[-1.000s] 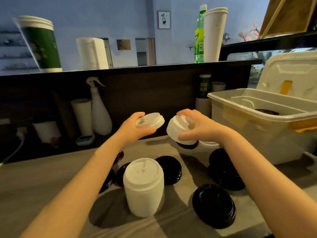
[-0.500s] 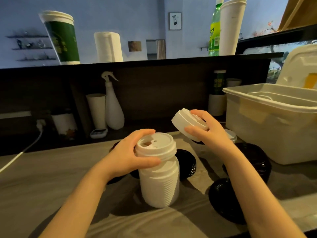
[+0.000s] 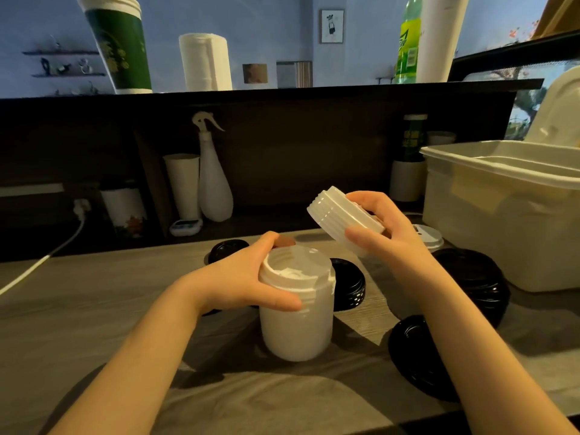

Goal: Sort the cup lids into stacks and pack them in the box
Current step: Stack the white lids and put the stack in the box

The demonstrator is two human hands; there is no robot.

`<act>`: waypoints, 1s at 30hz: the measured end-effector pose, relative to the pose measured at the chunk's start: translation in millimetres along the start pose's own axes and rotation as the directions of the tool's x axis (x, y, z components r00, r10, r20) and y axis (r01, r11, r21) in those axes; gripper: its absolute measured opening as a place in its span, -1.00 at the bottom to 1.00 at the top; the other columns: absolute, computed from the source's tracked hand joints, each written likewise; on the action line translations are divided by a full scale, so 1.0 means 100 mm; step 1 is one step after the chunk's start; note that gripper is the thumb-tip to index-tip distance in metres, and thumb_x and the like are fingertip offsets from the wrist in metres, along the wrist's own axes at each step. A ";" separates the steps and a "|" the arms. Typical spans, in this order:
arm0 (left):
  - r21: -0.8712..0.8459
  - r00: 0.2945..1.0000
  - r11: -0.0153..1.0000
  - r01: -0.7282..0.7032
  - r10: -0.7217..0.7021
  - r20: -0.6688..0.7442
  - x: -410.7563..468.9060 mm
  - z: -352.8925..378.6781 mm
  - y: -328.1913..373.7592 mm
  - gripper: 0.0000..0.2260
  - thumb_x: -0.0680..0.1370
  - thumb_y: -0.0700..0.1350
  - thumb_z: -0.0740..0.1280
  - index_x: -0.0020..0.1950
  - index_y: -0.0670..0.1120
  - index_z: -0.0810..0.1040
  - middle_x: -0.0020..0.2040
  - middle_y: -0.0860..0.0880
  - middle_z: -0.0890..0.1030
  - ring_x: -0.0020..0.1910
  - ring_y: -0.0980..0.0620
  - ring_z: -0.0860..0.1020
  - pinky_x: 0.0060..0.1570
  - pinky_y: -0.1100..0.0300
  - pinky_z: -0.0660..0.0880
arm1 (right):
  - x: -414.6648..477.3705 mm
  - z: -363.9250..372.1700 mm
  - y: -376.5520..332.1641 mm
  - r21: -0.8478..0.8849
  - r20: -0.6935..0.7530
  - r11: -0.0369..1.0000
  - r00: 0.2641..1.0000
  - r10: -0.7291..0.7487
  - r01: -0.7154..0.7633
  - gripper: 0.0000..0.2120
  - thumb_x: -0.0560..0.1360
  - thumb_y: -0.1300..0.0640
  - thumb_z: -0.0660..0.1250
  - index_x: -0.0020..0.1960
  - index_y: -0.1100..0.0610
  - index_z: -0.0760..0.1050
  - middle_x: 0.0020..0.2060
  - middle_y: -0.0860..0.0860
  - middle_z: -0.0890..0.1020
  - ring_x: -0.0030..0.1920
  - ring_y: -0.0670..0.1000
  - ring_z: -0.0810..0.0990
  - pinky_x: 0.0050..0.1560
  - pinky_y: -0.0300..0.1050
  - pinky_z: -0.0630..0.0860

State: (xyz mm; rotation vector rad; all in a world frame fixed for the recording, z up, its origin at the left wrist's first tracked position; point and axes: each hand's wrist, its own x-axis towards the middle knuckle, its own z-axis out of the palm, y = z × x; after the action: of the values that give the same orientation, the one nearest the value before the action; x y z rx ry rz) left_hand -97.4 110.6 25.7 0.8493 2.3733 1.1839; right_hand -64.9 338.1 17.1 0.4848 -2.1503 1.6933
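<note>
White-lid stacking in hand: left hand (image 3: pixel 238 277) curls round the top of the tall white stack (image 3: pixel 295 334), right hand (image 3: pixel 392 243) pinches a tilted short stack (image 3: pixel 339 215) just above-right of it; next, probably, level and nest it squarely; box (image 3: pixel 502 233) open beyond the right hand.

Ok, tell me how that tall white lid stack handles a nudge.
Probably tips easily: the white lid stack stands tall on a narrow base. Likely light, being thin nested plastic. The left hand gripping its top should steady it.
</note>
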 end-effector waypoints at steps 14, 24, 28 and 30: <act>0.012 0.991 0.998 -0.056 0.057 -0.121 0.07 0.20 0.01 -0.30 0.34 -0.13 0.52 0.33 0.14 0.20 0.18 0.11 0.45 0.14 0.15 0.48 0.03 0.29 0.50 | -0.07 0.08 -0.03 0.091 0.077 0.995 0.996 -0.036 0.029 -0.48 0.22 -0.12 0.43 0.17 -0.07 0.51 0.08 -0.05 0.54 0.06 -0.03 0.57 -0.07 -0.13 0.57; -0.207 0.999 0.978 -0.019 0.028 0.043 0.08 0.05 -0.13 -0.05 0.21 0.15 0.53 0.46 0.32 0.05 0.42 0.18 0.33 0.40 0.10 0.33 0.34 0.01 0.38 | -0.06 0.11 -0.03 -0.090 0.259 0.996 0.966 0.004 0.020 -0.47 0.21 -0.16 0.44 0.16 -0.16 0.49 0.14 -0.18 0.52 0.15 -0.11 0.53 0.07 -0.07 0.57; -0.342 0.998 0.938 0.048 -0.032 0.053 0.05 0.07 -0.07 -0.24 0.31 0.44 0.17 0.47 0.19 0.20 0.37 0.09 0.46 0.32 0.07 0.45 0.25 0.03 0.46 | -0.08 0.11 -0.06 -0.181 0.338 0.983 0.940 0.040 0.023 -0.34 0.16 -0.11 0.56 0.18 -0.27 0.35 0.15 -0.24 0.46 0.12 -0.24 0.48 0.09 -0.15 0.54; -0.341 0.997 0.938 0.065 -0.051 0.051 0.07 0.08 -0.05 -0.33 0.38 0.35 0.10 0.48 0.20 0.17 0.39 0.06 0.44 0.35 0.04 0.42 0.34 -0.10 0.35 | -0.08 0.11 -0.05 -0.200 0.367 0.980 0.928 0.066 0.010 -0.24 0.16 0.03 0.62 0.19 -0.25 0.27 0.14 -0.22 0.44 0.09 -0.29 0.48 0.06 -0.20 0.55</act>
State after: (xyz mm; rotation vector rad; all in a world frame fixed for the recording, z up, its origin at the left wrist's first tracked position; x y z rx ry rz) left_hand -99.7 117.5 16.2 0.6739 2.0569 1.4818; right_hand -56.1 327.0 15.2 0.7722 -2.5716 1.4696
